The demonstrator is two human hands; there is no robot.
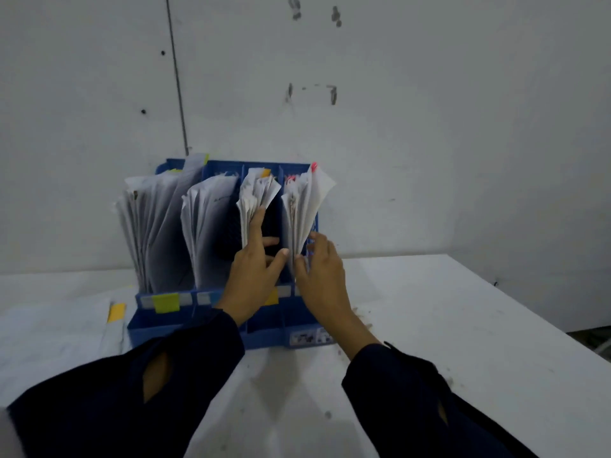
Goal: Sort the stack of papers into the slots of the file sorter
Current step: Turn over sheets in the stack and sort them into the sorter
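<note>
Where both hands reach, blue file sorter (211,325) crammed with papers (205,223).

dark navy long sleeves (198,368), slit opening at each cuff.

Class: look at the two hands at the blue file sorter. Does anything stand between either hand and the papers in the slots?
Nothing visible does. The left hand already touches the papers in the third slot, and the right hand touches the papers in the fourth slot of the sorter.
</note>
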